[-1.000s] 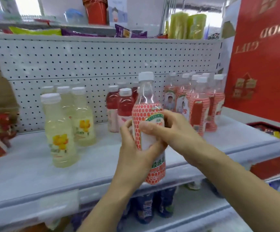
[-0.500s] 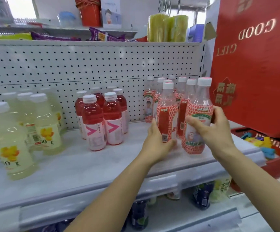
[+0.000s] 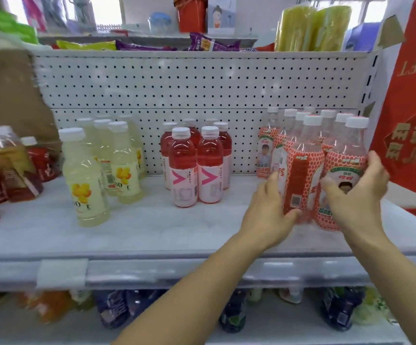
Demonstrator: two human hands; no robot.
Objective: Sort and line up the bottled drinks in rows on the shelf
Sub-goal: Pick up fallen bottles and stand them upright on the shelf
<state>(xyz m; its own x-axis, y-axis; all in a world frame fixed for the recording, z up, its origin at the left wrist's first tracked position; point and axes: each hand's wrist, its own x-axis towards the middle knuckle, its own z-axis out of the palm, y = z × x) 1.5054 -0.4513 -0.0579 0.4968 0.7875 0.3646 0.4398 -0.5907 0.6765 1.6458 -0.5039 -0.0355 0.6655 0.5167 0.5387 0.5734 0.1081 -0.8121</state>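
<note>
A person's left hand (image 3: 266, 210) and right hand (image 3: 358, 192) work a cluster of white-capped bottles in red-dotted labels (image 3: 289, 135) at the right end of a pale shop shelf (image 3: 152, 235), at centre right of the frame. The left hand's fingers (image 3: 273, 179) curl against the left side of the barcode bottle (image 3: 301, 170), thumb hooked under its lower front. The right hand's fingers (image 3: 376, 163) wrap loosely round the neighbouring portrait-label bottle (image 3: 343, 168), thumb laid across its label. Both bottles stand upright at the front of the cluster, just beside each other, with the others packed close behind them towards the white pegboard back panel (image 3: 177, 83).

At mid-frame a group of red drinks with pink arrow labels (image 3: 184, 170) stands in two short rows, well apart from the hands. Further left, pale yellow drinks with flower labels (image 3: 85, 180) stand loosely, one set forward of the rest. Amber and red bottles (image 3: 10, 165) crowd the far left edge, blurred. A red gift box with gold lettering (image 3: 411, 108) fills the right edge beside the cluster. Snack packets (image 3: 211, 43) lie along the top of the unit, and dark bottles (image 3: 234, 314) show on the lower shelf. A blank price holder (image 3: 62, 272) clips to the shelf's front rail.
</note>
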